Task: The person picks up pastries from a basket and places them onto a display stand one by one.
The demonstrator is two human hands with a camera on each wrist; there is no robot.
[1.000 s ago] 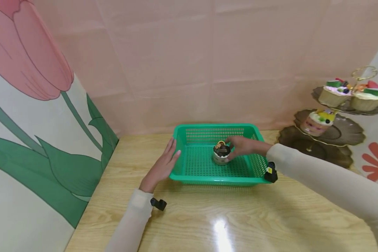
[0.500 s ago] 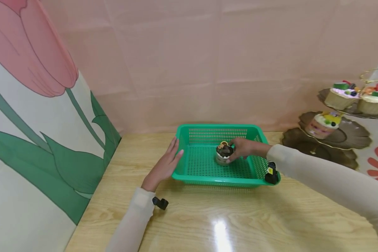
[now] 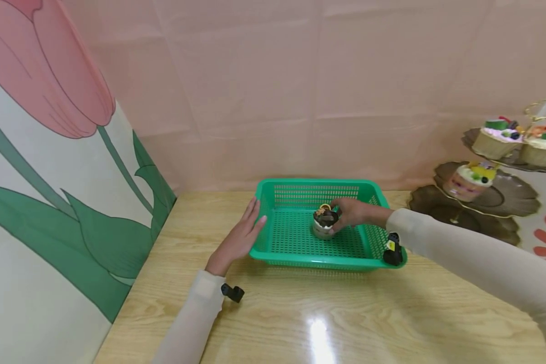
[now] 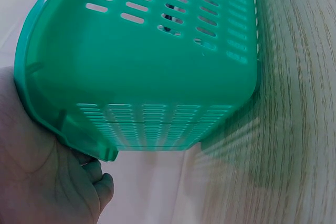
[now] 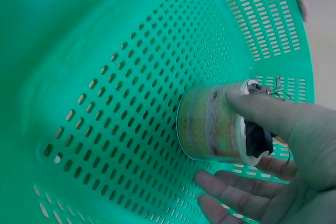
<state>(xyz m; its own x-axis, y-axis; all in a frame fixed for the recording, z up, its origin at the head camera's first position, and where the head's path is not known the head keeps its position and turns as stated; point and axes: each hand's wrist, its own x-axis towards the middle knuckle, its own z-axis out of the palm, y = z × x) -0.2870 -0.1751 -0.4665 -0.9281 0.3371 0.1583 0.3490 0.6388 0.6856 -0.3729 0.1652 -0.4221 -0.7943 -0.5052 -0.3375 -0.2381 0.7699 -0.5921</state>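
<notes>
In the head view a green plastic basket [image 3: 318,262] sits on the wooden table. Inside it stands a clear cup of layered cake [image 3: 323,231] with a dark chocolate topping and a small yellow ring. My right hand [image 3: 351,212] reaches over the basket's right side and holds this cup near its top. From the right wrist view, the thumb lies along the side of the cake cup [image 5: 210,124], and other fingers pass behind and below it. My left hand [image 3: 238,235] rests against the basket's left rim with its fingers extended; in the left wrist view its palm meets the rim [image 4: 23,72].
A tiered brown stand [image 3: 514,194] with a gold handle is at the right. It carries two cupcakes [image 3: 496,144] on the upper tier and a pink cake cup [image 3: 466,184] below. A pink cloth backdrop [image 3: 264,101] hangs close behind the basket.
The head view has turned slightly left, so the scene sits further right in it. Both hands and the cake cup keep nearly the same places relative to the basket.
</notes>
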